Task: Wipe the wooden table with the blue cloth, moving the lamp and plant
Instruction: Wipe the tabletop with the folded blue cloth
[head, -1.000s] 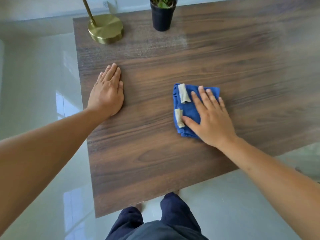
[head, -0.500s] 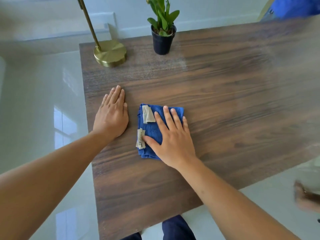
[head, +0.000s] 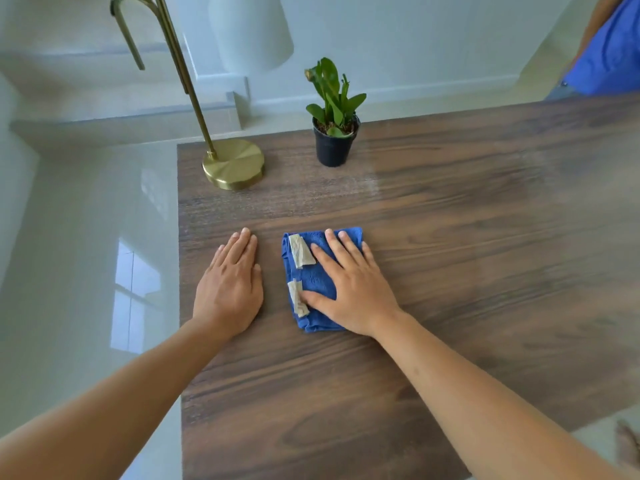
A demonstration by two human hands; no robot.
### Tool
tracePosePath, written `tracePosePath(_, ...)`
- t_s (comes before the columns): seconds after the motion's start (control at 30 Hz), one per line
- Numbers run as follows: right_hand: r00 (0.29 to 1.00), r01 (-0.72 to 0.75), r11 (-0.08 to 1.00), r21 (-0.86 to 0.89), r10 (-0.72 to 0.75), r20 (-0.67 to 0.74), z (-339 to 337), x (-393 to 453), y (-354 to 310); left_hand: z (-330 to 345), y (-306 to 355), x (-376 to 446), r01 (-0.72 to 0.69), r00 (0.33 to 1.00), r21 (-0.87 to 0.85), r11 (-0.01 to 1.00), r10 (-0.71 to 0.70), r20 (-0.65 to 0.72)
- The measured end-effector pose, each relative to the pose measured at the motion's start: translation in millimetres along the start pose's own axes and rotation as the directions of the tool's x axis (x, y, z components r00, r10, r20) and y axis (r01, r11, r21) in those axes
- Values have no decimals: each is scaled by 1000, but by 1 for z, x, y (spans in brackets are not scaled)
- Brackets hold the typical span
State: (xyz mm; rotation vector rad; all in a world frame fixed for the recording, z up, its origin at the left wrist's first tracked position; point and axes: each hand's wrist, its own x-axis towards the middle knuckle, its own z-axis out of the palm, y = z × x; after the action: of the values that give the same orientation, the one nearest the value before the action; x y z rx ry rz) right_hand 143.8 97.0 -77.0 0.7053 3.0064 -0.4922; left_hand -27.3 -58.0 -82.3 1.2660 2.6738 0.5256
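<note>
Right hand [head: 349, 289] flat, fingers spread, pressing blue cloth [head: 313, 282] on wooden surface [head: 485, 271]; left hand [head: 230, 289] flat beside it, holding nothing; lamp [head: 233, 164] and plant [head: 334, 133] at far edge

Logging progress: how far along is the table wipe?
Done: nothing certain; a pale dusty-looking film lies before the plant. In hand: right hand flat on the blue cloth, left hand flat on the wooden table. Left: lamp and plant unmoved, far strip unwiped.
</note>
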Motion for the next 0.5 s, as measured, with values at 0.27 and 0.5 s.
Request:
tracePosePath(0.27,920,-141,901,411,273,-283,-72,66,70,-23,47,116,76,996,-221,972,-83,-22)
tracePosePath(0.5,909,-240,736,633,399,-119,-91,162,116,-4,72,199,81,996,-427,901,-57,70)
